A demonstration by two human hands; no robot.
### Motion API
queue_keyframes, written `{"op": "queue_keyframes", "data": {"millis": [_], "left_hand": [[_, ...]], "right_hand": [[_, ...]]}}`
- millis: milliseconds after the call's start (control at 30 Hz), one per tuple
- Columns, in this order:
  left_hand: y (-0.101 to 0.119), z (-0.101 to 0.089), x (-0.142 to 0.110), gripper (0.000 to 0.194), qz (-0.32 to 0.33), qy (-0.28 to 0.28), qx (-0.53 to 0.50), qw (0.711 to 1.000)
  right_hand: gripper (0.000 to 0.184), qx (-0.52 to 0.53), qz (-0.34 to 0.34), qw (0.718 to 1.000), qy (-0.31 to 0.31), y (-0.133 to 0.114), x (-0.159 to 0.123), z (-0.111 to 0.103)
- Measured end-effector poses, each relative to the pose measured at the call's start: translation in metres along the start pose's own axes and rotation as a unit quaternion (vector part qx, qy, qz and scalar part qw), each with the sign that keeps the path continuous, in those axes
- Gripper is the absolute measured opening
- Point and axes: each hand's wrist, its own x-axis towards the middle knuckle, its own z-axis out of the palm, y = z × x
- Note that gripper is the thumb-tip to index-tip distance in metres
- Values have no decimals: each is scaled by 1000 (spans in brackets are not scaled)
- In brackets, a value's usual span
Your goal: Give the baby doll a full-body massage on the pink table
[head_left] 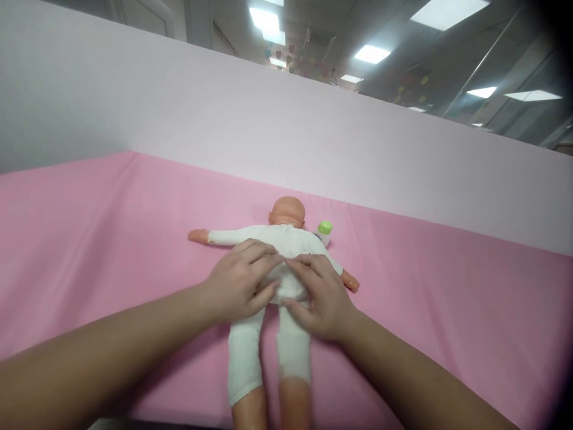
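A baby doll (286, 236) in white cloth clothing lies face down, its head pointing away from me and its arms stretched out to the sides. My left hand (246, 278) rests on the left side of its lower back, fingers extended and thumb apart. On the right side lies my right hand (320, 292), likewise with its fingers stretched out and thumb apart. The fingertips of both hands come close together over the middle of the back. Neither hand grasps an object, and they cover part of the doll's waist and hips.
Beside the doll's right shoulder is a small clear bottle (324, 232) with a green cap. A pink cover (425, 286) lies under everything. Behind it rises a pale, low wall (201, 113), with glass and reflected ceiling lights above.
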Motion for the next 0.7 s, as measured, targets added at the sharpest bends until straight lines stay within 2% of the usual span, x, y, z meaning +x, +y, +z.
{"op": "queue_keyframes", "data": {"millis": [133, 200, 367, 433, 500, 567, 633, 700], "left_hand": [[-1, 5, 3, 32, -42, -140, -3, 989], [0, 4, 4, 31, -47, -162, 3, 986], [2, -4, 0, 26, -11, -137, -16, 990], [2, -6, -1, 23, 18, -84, -33, 996], [1, -6, -2, 23, 33, -4, -34, 999], [0, -3, -2, 35, 16, 44, -14, 999], [-1, 1, -2, 46, -24, 8, 2, 1000], [-2, 5, -1, 42, -56, -74, 4, 996]], "right_hand": [[50, 17, 46, 993, -106, 2, 3, 0], [50, 25, 46, 992, -112, 4, 3, -1], [38, 49, -4, 997, -67, 3, 2, -4], [33, 49, -32, 998, -30, 3, 1, -5], [32, 30, -42, 998, 24, 3, 0, -4], [38, 4, -27, 998, 57, 5, -1, -3], [44, -5, 3, 1000, 30, 7, -1, -1], [43, 8, 35, 999, -34, 9, 0, 1]]}}
